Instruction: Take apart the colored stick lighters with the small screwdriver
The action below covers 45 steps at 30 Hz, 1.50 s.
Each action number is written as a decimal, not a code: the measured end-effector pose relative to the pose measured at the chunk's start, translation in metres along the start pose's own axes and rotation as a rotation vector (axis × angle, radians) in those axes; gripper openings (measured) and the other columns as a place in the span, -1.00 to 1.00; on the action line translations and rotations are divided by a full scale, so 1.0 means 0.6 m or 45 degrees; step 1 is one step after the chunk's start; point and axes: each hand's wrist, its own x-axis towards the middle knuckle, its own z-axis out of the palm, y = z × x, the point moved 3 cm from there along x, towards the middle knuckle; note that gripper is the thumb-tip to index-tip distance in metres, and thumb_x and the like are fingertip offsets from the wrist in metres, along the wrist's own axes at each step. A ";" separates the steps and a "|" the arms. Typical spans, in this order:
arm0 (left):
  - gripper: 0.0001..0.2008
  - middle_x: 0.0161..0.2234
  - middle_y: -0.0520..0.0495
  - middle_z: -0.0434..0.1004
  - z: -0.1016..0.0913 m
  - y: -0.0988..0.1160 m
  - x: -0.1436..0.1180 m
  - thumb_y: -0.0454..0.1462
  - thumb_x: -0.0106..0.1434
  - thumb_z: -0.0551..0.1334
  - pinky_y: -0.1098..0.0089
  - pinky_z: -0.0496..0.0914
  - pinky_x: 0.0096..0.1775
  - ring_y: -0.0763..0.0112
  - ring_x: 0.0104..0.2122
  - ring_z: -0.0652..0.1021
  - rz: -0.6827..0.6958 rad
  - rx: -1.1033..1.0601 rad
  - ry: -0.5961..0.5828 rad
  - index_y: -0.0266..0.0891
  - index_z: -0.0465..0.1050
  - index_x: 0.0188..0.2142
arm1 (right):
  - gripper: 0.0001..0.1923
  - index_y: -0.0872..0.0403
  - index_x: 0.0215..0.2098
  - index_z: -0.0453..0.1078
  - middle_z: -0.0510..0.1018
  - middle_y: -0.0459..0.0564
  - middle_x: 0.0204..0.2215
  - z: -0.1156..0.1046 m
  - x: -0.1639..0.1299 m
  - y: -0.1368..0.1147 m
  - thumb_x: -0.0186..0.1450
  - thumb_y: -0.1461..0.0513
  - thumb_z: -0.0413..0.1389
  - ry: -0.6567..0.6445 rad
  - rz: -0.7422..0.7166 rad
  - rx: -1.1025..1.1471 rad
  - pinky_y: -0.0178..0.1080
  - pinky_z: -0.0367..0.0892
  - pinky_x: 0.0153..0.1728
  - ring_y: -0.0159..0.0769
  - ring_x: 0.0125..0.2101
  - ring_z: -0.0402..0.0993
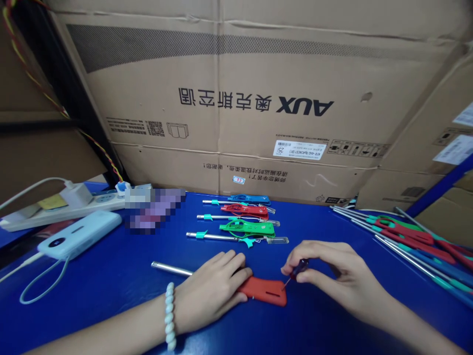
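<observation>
My left hand (pixel 216 283), with a bead bracelet at the wrist, is closed over an orange-red long-nosed lighter (pixel 271 290) lying on the blue table. The lighter's silver tube (pixel 170 267) sticks out to the left of my fingers; its middle is hidden under them. Between thumb and fingers of my right hand (pixel 328 271) is a small screwdriver (pixel 300 268) with a dark purple handle. Its thin shaft slants down to the right end of the lighter's handle, where the tip meets the upper edge. Whether a screw sits there is too small to tell.
Beyond my hands lie a green (pixel 251 229), a red (pixel 246 212) and a blue lighter (pixel 250 199) in a row. Several more lighters (pixel 406 236) are piled at the right. A power bank (pixel 79 235) and a power strip (pixel 107 199) are left. Cardboard (pixel 221 69) walls the back.
</observation>
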 end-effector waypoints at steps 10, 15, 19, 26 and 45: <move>-0.71 -0.13 -0.12 0.35 -0.001 0.000 0.001 -0.26 0.32 0.14 0.20 0.34 -0.12 0.18 -0.18 0.38 0.000 0.017 0.027 -0.21 0.28 0.02 | -0.93 0.05 -0.30 0.39 0.54 -0.10 -0.42 0.000 0.005 0.004 0.25 0.30 0.19 0.096 0.030 0.002 -0.34 0.36 -0.34 -0.38 -0.40 0.48; -0.72 -0.14 -0.14 0.35 -0.003 0.001 0.002 -0.25 0.33 0.12 0.18 0.34 -0.15 0.16 -0.20 0.38 0.010 0.033 0.003 -0.24 0.28 0.03 | -0.94 0.05 -0.31 0.39 0.53 -0.10 -0.42 0.003 0.004 0.003 0.24 0.29 0.19 0.108 0.056 0.031 -0.34 0.36 -0.37 -0.39 -0.42 0.45; -0.72 -0.15 -0.14 0.35 -0.003 0.000 0.002 -0.24 0.34 0.11 0.20 0.35 -0.18 0.19 -0.23 0.38 0.027 0.025 0.035 -0.25 0.29 0.02 | -0.93 0.06 -0.32 0.38 0.51 -0.11 -0.43 0.008 0.003 -0.001 0.23 0.30 0.20 0.105 0.064 0.012 -0.33 0.34 -0.37 -0.39 -0.42 0.42; -0.73 -0.16 -0.13 0.34 0.001 -0.001 0.002 -0.23 0.35 0.10 0.21 0.33 -0.17 0.18 -0.21 0.39 0.053 0.050 0.091 -0.24 0.29 0.01 | -0.92 0.06 -0.33 0.35 0.49 -0.11 -0.43 0.011 0.001 -0.001 0.24 0.28 0.19 0.158 0.079 -0.006 -0.33 0.32 -0.40 -0.39 -0.44 0.39; -0.73 -0.14 -0.14 0.34 -0.002 0.000 0.000 -0.23 0.34 0.10 0.23 0.33 -0.16 0.19 -0.20 0.39 0.025 0.042 0.038 -0.24 0.29 0.00 | -0.87 0.03 -0.37 0.21 0.39 -0.12 -0.44 0.028 -0.004 0.007 0.29 0.26 0.11 0.246 0.120 -0.050 -0.35 0.24 -0.48 -0.40 -0.48 0.31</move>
